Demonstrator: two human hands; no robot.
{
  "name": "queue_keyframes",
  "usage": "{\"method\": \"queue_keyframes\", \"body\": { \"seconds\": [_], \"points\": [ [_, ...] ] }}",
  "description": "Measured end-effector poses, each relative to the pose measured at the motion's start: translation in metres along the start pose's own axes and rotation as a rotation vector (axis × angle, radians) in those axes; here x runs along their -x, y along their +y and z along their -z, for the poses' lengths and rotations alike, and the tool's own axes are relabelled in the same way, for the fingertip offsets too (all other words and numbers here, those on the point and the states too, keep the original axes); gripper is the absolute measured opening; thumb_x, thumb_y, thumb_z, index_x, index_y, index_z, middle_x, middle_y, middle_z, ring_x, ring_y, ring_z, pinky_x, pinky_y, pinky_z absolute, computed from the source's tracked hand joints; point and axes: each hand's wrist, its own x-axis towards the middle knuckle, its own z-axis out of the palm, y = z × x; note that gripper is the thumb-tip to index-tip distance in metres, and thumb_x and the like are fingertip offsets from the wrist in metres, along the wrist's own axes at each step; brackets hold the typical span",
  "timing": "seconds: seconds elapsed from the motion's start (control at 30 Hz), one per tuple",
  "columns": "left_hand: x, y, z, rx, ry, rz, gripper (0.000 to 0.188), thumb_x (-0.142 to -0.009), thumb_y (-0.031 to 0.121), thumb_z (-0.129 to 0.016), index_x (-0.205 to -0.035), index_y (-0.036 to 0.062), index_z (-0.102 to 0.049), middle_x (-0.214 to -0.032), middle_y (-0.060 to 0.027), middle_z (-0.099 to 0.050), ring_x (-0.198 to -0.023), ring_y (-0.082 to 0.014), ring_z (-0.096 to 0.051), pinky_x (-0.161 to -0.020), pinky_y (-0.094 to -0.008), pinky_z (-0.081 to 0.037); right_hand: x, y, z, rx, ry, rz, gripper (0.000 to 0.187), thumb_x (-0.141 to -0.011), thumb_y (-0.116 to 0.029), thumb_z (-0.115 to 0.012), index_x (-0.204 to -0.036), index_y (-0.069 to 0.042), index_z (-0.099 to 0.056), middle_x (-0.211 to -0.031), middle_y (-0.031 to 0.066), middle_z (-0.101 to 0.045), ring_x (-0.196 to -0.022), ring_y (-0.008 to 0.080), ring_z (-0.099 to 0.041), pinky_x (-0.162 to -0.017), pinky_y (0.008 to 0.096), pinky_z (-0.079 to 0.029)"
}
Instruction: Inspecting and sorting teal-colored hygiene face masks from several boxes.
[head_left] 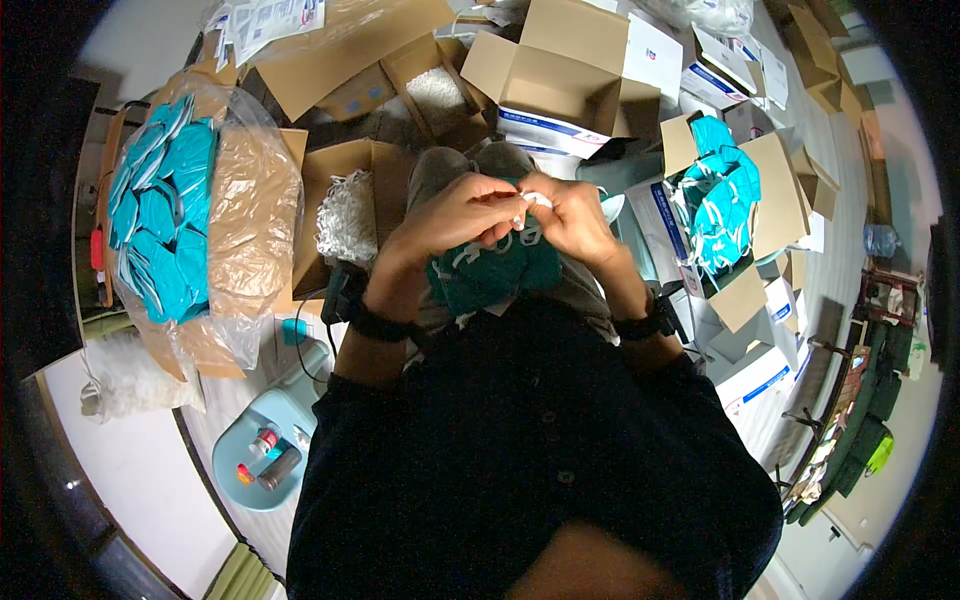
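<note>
Above my lap, my left hand (462, 214) and my right hand (577, 220) meet with fingers pinched together. Between their fingertips is a piece of white cord (538, 199); its ends are partly hidden by the fingers. Below them, several teal folded face masks (500, 277) lie across my lap, with white loops at their upper edge. To the left of my knees, a cardboard box (388, 200) holds a heap of white cords (346, 218).
At far left, a plastic-lined carton (250, 240) holds many teal pieces. At right, an open box (780, 190) contains teal masks with white straps. An open carton (560, 85) stands ahead. A light-blue stool (235, 440) carries a bottle and small items.
</note>
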Motion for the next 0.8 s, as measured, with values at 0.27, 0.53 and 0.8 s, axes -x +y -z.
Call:
{"method": "queue_keyframes", "body": {
  "seconds": [0.27,0.53,0.8],
  "points": [
    [-0.019,-0.013,-0.028,-0.006,0.146,-0.228,0.024,-0.098,0.021,-0.042,-0.084,0.0048,-0.053,-0.062,0.0018,-0.047,-0.053,-0.0070,-0.043,-0.048,-0.0220,-0.035,-0.003,-0.003,0.000,-1.257,0.406,-0.593,0.013,-0.081,0.001,-0.051,-0.090,-0.004,-0.060,-0.078,0.0045,-0.064,-0.053,0.0099,-0.053,-0.049,0.0210,-0.041],
    [-0.016,-0.020,-0.054,0.163,0.204,-0.160,0.025,-0.096,0.019,-0.043,-0.078,0.0034,-0.048,-0.055,-0.0009,-0.046,-0.047,-0.0100,-0.045,-0.046,-0.0258,-0.038,-0.021,0.023,0.022,-1.697,0.343,-0.816,0.024,-0.089,-0.011,-0.033,-0.088,-0.014,-0.056,-0.051,-0.0064,-0.036,-0.040,0.0058,-0.023,-0.040,0.0216,-0.020],
    [0.028,-0.015,-0.061,-0.007,0.163,-0.131,0.028,-0.097,0.022,-0.036,-0.075,0.0074,-0.045,-0.058,-0.0010,-0.047,-0.046,-0.0106,-0.047,-0.043,-0.0248,-0.037,-0.035,0.086,0.053,-1.737,0.685,-0.863,0.021,-0.085,-0.006,-0.034,-0.083,-0.010,-0.054,-0.051,-0.0016,-0.040,-0.041,0.0085,-0.031,-0.040,0.0227,-0.028]
  ]
}}
